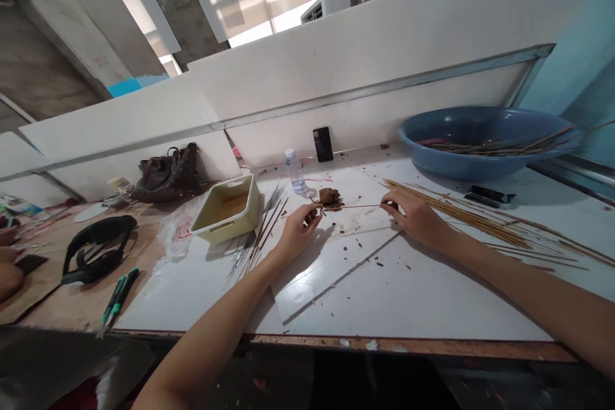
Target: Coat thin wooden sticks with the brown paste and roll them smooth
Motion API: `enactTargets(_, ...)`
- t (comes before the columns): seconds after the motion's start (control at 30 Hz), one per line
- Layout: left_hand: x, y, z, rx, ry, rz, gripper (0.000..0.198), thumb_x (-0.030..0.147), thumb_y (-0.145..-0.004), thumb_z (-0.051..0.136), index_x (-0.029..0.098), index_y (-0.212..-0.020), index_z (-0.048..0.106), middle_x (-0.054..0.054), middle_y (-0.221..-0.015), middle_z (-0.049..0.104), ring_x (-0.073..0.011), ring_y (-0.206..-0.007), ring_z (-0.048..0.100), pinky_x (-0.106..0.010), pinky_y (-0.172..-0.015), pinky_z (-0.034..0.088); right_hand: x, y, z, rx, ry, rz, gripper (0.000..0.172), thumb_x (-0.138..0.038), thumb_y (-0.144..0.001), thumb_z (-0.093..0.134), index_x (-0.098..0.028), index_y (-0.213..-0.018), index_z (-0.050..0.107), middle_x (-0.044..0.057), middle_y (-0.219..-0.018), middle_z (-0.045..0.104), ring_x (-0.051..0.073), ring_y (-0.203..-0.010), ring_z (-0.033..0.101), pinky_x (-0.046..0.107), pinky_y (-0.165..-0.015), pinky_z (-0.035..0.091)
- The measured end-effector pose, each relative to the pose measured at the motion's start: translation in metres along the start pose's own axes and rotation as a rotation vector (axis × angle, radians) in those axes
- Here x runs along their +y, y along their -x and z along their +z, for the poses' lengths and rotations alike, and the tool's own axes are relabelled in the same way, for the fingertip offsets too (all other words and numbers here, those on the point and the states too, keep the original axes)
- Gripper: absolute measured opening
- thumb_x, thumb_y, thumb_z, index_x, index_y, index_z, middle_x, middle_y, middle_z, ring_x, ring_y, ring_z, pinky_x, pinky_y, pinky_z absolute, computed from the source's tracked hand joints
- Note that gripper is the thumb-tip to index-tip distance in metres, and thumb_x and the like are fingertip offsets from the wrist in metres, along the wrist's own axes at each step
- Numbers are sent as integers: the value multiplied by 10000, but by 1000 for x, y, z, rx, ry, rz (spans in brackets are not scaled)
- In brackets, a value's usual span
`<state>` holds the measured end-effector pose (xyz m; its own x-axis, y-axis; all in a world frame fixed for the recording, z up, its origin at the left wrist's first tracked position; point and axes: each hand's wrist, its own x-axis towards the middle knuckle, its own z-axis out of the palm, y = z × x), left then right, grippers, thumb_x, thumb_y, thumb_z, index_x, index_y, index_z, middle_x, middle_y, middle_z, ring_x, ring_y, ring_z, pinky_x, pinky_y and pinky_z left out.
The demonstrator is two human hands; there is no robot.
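Between my two hands a thin brown stick [360, 207] is stretched level above the white table. My left hand [302, 225] pinches its left end, close to a lump of brown clay [329, 196]. The other end is pinched in the fingertips of my right hand [408, 213]. Beside my right hand lies a bundle of thin tan sticks [461, 214]. To the left of my left hand are dark red sticks [270, 230] and thin grey wires [245, 250]. Brown crumbs are scattered below the stick.
A blue basin [485, 166] with long sticks stands at the back right. A yellow-green tub [225, 230], a clear bottle [296, 176] and a phone [323, 144] are at the back. Cutters [118, 300], a black headset [98, 250] and another person's hand [9, 275] are at the left.
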<state>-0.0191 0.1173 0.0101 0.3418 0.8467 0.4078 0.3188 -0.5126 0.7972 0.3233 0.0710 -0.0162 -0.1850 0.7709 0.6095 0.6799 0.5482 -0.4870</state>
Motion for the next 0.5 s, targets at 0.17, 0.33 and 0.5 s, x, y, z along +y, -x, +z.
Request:
enactTargets(0.17, 0, 4, 3, -30, -40, 9, 332, 354, -944, 802, 236, -1251, 846, -40, -863, 757, -173, -710, 562, -290, -734, 467, -1, 2, 1, -12, -16, -24, 223, -410, -1146, 525, -267, -1077, 682, 102, -1030, 752, 294, -912, 721, 475, -879, 583)
enactTargets(0.33, 0, 9, 7, 3, -5, -26, 430, 328, -939, 834, 267, -1359, 766, -2, -835, 739, -160, -685, 556, -269, -689, 435, -5, 2, 0, -30, -29, -32, 235, -410, -1141, 524, -274, -1084, 706, 104, -1038, 763, 302, -934, 722, 482, -885, 583)
enactTargets(0.5, 2, 10, 6, 24, -17, -9, 214, 323, -934, 845, 255, -1123, 774, -20, -868, 769, -163, -703, 606, -270, -668, 433, -7, 2, 0, -38, -31, -32, 230, -415, -1148, 522, -270, -1091, 692, 103, -1027, 757, 297, -921, 720, 485, -886, 578)
